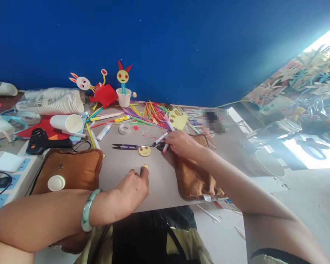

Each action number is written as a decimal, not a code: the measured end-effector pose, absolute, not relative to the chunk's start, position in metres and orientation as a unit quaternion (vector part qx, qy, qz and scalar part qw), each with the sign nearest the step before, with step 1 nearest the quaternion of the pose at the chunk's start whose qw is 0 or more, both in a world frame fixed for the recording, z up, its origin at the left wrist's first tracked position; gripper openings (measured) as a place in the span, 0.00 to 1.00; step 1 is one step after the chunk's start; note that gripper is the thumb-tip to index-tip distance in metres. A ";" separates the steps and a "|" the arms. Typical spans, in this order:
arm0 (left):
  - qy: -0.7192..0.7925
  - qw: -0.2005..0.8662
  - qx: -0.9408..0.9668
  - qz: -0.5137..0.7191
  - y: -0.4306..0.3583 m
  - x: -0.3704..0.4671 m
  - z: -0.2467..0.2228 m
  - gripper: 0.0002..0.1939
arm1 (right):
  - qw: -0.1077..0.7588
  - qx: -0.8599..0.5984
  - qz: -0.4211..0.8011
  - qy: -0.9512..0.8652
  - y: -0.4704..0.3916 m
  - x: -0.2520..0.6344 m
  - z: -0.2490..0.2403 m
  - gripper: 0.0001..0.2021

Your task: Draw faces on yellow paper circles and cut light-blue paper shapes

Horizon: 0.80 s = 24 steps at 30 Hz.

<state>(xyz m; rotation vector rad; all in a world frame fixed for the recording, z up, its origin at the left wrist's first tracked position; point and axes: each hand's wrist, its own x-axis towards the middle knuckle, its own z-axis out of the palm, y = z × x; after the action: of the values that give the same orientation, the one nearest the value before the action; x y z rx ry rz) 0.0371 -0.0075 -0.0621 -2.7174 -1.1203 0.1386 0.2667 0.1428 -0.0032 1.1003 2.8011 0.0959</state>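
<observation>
My left hand, with a jade-coloured bangle at its wrist, has its fingers closed low over the table. Its fingertips pinch the edge of a small yellow paper disc. Just beyond lies a larger yellow disc with a drawn smiling face. Purple thread snips lie beside that face, their tips to the left. My right hand is closed around a red-tipped marker. A white marker with a dark tip and dark scissor handles, partly hidden, are close to its fingers.
Brown padded cushions lie at left and under my right forearm. A black glue gun rests behind the left one. Coloured pipe cleaners, a tape roll and paper cups line the back. A rabbit-eared figure stands in a cup.
</observation>
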 end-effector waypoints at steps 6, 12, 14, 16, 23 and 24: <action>-0.373 0.078 -0.923 0.056 -0.004 0.036 -0.056 0.20 | 0.063 0.358 0.134 0.922 0.121 0.263 -0.014 0.08; -0.396 0.017 -0.915 0.072 -0.001 0.039 -0.050 0.20 | -0.217 0.396 -0.021 0.892 0.074 0.266 0.002 0.08; -0.407 -0.010 -0.910 0.072 0.000 0.040 -0.043 0.20 | -0.308 0.438 -0.150 0.831 0.055 0.265 0.004 0.08; -0.418 -0.026 -0.905 0.073 0.002 0.040 -0.036 0.21 | -0.361 0.470 -0.302 0.747 0.040 0.264 0.003 0.09; -0.413 -0.055 -0.905 0.082 0.004 0.040 -0.023 0.31 | -0.354 0.453 -0.470 0.670 0.000 0.245 -0.011 0.13; -0.416 -0.055 -0.904 0.083 0.004 0.041 -0.023 0.30 | -0.348 0.441 -0.469 0.681 -0.005 0.241 -0.013 0.12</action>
<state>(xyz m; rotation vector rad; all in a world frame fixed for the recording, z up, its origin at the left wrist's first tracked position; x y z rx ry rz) 0.0405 0.0036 -0.0226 -2.9429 -1.3555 0.2687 0.2412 -0.0053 -0.0127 1.8117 2.7991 -1.9287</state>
